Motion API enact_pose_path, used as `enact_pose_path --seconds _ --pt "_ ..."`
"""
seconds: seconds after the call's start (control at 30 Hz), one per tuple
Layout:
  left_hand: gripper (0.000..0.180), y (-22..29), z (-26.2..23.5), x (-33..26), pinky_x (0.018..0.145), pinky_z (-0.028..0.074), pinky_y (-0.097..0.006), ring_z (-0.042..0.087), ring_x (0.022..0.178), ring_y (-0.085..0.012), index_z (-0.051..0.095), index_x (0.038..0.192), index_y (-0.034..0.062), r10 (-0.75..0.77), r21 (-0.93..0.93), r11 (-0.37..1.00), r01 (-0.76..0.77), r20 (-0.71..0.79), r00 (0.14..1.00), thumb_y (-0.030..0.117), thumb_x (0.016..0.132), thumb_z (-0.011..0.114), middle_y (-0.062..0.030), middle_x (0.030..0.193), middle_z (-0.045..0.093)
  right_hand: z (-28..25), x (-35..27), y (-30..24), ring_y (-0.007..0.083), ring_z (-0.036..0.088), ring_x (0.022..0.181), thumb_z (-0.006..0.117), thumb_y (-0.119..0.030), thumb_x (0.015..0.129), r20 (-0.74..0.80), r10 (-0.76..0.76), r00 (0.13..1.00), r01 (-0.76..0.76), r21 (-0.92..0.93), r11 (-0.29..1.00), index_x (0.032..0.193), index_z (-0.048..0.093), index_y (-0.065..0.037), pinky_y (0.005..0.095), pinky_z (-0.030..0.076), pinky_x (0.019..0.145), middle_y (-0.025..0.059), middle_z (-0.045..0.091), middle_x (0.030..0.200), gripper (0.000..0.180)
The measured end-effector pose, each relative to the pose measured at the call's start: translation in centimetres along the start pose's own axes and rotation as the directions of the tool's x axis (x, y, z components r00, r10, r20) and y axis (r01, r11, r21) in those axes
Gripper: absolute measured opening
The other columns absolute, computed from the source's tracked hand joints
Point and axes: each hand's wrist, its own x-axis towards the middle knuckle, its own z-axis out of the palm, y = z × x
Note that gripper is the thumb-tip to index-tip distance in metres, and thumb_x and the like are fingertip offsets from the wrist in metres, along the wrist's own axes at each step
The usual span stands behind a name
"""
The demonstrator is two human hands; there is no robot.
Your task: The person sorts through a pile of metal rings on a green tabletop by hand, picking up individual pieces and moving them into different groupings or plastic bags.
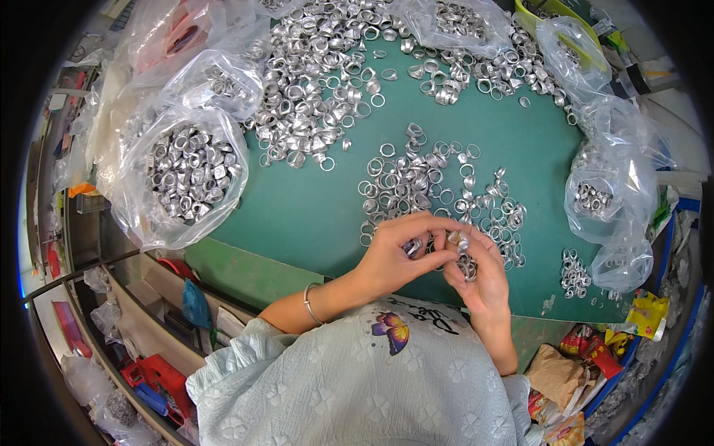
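Observation:
Silver-coloured metal rings (401, 178) lie in a loose pile on the green tabletop (297, 215), just beyond my hands. My left hand (405, 249) is closed around a few of these rings, and its thumb and fingertips reach across to the other hand. My right hand (480, 267) has its fingers curled around several more rings (466, 266), which show between the fingers and palm. The two hands meet over the near side of the pile. How many rings each palm holds is hidden.
A clear plastic bag (193, 175) full of rings stands at the left. A larger heap of rings (312, 89) spreads along the back. More plastic bags (610, 193) and a small ring cluster (574, 273) lie at the right. Drawers (156, 297) stand below left.

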Motion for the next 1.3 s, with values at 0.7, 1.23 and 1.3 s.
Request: enact_pose_path --seconds 0.7,1.23,1.3 --pt "0.023 -1.7 -2.1 -0.8 0.041 0.021 -0.018 0.030 0.044 -0.0053 0.052 0.092 -0.0009 -0.307 -0.819 0.477 0.319 0.184 0.934 0.021 0.087 0.048 -0.0031 0.066 0.047 0.0 3.1 0.0 0.0252 0.055 0.055 0.067 -0.012 0.069 0.313 -0.603 0.733 0.043 -0.907 -0.419 0.080 0.060 -0.003 0.0346 0.042 0.046 0.0100 0.053 0.069 0.016" --pt "0.024 -0.9 -1.4 -0.4 0.046 0.028 -0.018 0.039 0.056 -0.0023 0.061 0.098 0.0019 -0.445 -0.462 0.716 0.523 0.276 0.852 0.010 0.077 0.065 0.0020 0.070 0.051 -0.2 1.7 1.0 0.0136 0.050 0.051 0.068 0.008 0.062 0.540 -0.736 0.408 0.638 -0.745 -0.192 0.080 0.064 0.002 0.0230 0.038 0.044 0.0073 0.055 0.067 0.020" --pt "0.025 -0.6 -1.1 -0.4 0.050 0.031 -0.018 0.041 0.059 -0.0023 0.062 0.098 0.0019 -0.336 -0.348 0.857 0.381 0.185 0.924 0.005 0.073 0.067 0.0026 0.069 0.051 -0.2 1.4 0.8 0.0117 0.050 0.052 0.067 0.008 0.063 0.501 -0.749 0.434 0.629 -0.763 -0.147 0.084 0.064 0.002 0.0219 0.037 0.045 0.0064 0.054 0.065 0.022"
